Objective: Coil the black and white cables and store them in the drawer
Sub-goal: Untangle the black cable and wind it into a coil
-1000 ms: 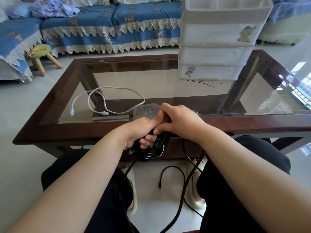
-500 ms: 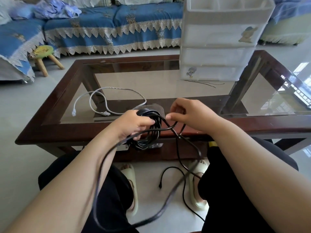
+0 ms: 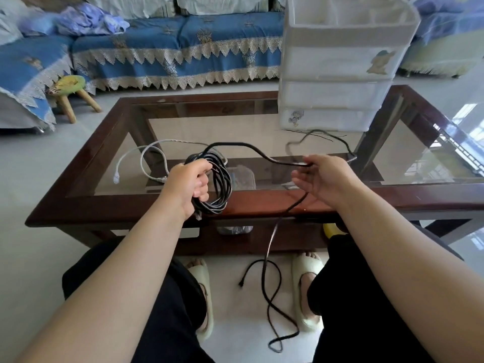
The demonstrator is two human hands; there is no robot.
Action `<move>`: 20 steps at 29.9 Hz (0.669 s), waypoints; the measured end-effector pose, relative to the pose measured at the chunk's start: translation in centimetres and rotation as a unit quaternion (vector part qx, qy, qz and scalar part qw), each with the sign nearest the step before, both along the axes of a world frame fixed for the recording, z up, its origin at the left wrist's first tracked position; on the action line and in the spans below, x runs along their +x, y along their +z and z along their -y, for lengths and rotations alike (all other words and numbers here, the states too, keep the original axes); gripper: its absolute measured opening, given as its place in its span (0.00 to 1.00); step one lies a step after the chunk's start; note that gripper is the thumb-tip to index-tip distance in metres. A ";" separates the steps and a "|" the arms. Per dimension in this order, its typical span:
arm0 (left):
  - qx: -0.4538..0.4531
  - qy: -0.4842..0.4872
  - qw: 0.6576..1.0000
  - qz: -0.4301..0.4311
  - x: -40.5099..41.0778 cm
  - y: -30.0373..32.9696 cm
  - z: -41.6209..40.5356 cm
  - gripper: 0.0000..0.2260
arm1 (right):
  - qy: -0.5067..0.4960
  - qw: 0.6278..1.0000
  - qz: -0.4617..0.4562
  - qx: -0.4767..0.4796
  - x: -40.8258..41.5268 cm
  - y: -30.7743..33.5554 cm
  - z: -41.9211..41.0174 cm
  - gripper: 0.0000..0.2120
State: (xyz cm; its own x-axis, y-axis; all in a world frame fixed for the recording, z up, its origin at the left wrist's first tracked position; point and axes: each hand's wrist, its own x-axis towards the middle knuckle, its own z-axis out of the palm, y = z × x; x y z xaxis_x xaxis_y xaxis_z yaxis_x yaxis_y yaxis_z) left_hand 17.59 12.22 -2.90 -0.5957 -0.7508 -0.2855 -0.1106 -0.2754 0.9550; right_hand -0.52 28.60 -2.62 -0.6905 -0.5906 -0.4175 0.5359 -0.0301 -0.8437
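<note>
My left hand (image 3: 192, 183) grips a coil of black cable (image 3: 219, 179) over the near edge of the glass table. A free strand runs from the coil's top rightwards to my right hand (image 3: 323, 178), which pinches it between thumb and fingers. From there the rest of the cable drops over the table edge and lies in loose loops on the floor between my feet. The white cable (image 3: 142, 159) lies uncoiled on the glass, left of the coil. The white plastic drawer unit (image 3: 337, 66) stands on the table's far right, its drawers closed.
The table has a dark wooden frame (image 3: 125, 203) around glass. A small wooden stool (image 3: 72, 94) stands on the floor at far left, before a blue sofa (image 3: 172, 48). Thin dark wires (image 3: 330, 137) lie in front of the drawer unit. My slippered feet are under the table edge.
Both hands rose from below the table edge to above the glass. My right hand moved away to the right, drawing out a strand from the coil in my left hand.
</note>
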 end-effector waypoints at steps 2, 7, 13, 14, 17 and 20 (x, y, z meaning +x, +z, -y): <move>-0.011 -0.019 1.000 -0.006 0.2 0.3 -0.2 0.19 | 0.002 0.995 -0.097 -0.005 0.4 0.0 -0.1 0.08; -0.049 -0.062 0.997 -0.006 0.4 0.4 -1.0 0.19 | 0.026 0.950 -0.306 0.056 2.2 -0.2 0.0 0.11; -0.037 -0.133 0.985 -0.104 0.9 0.8 -1.0 0.17 | 0.034 0.825 -0.559 0.073 4.9 -1.0 -0.8 0.08; -0.025 -0.147 0.982 -0.115 1.0 0.8 -0.9 0.17 | 0.026 0.817 -0.573 0.053 5.2 -1.1 -0.9 0.08; 0.006 -0.160 0.979 -0.125 1.2 0.9 -0.5 0.18 | 0.031 0.821 -0.569 -0.039 6.0 -1.3 0.1 0.13; 0.035 -0.161 0.979 -0.120 1.2 1.2 -0.6 0.19 | 0.032 0.782 -0.617 -0.078 6.4 -1.9 0.8 0.22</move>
State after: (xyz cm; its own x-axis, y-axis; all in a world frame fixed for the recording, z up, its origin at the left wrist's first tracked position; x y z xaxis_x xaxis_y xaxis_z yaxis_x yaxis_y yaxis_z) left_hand 18.80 12.77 -1.75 -0.8547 -0.4960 -0.1532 0.0219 -0.3293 0.9440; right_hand 5.86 27.81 -4.50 -0.4778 -0.6179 0.6244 -0.6791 -0.1911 -0.7087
